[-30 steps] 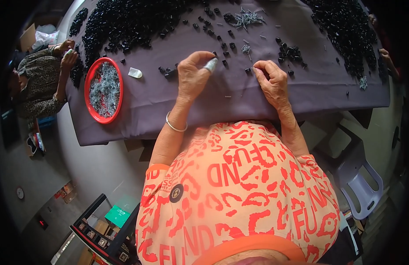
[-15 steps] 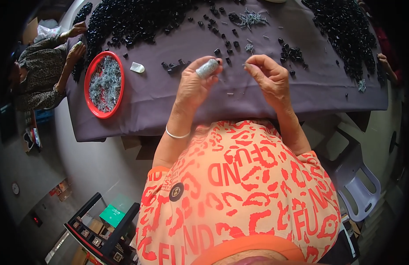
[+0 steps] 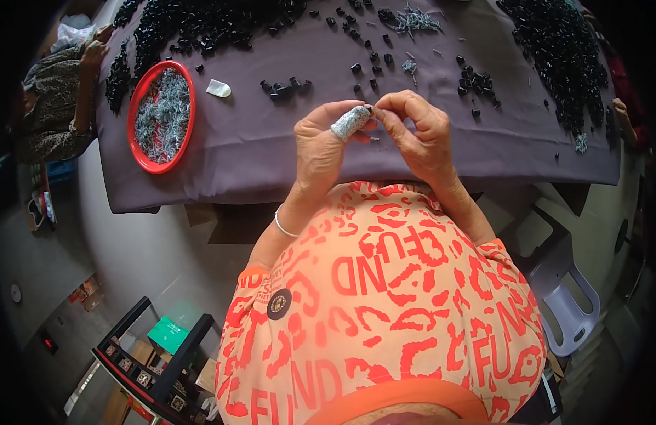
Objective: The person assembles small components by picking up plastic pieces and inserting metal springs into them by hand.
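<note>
My left hand is closed over the near edge of the table, pinching a small black plastic piece at its fingertips. A speckled grey-white wrap covers one of its fingers. My right hand meets it there, thumb and forefinger pressed together at the black piece. The thin metal pin between those fingertips is mostly hidden now. Just beyond my hands lie loose black pieces and a small bunch of grey pins.
A red oval tray of grey pins stands at the left, with a white finger cover beside it. Heaps of black pieces cover the far table. Other people's hands are at both sides. A plastic chair stands right.
My right hand has moved left and my left hand slightly right, so their fingertips now meet at the black piece. The whole view has shifted a little.
</note>
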Tool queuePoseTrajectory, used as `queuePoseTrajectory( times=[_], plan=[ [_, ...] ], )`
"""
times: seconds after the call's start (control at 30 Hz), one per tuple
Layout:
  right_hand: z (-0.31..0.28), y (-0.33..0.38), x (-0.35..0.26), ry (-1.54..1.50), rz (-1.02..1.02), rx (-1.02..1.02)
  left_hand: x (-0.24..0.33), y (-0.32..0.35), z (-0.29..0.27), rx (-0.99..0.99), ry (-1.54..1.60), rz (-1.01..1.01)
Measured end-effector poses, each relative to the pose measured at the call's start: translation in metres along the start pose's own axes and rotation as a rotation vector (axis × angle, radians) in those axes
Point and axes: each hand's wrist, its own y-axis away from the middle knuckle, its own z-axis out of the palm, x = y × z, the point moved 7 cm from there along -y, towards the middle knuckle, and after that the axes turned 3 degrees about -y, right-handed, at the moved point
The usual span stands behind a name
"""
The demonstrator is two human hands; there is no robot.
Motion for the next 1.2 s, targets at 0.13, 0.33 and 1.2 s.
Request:
queuePoseTrajectory(
  times=[0.13, 0.33, 1.2],
  plan=[
    [0.004, 0.006, -0.006, 0.143, -0.079, -0.032, 0.005, 0.008, -0.003, 0.037, -0.23, 0.103],
    [0.008, 0.008, 0.009, -0.045, 0.109, -0.101, -0.021, 0.008, -0.01, 0.031, 0.125, -0.06],
    [0.02, 0.0, 0.014, 0.072, 0.071, -0.292, -0.03, -0.002, -0.028, -0.149, 0.047, -0.177]
  ],
)
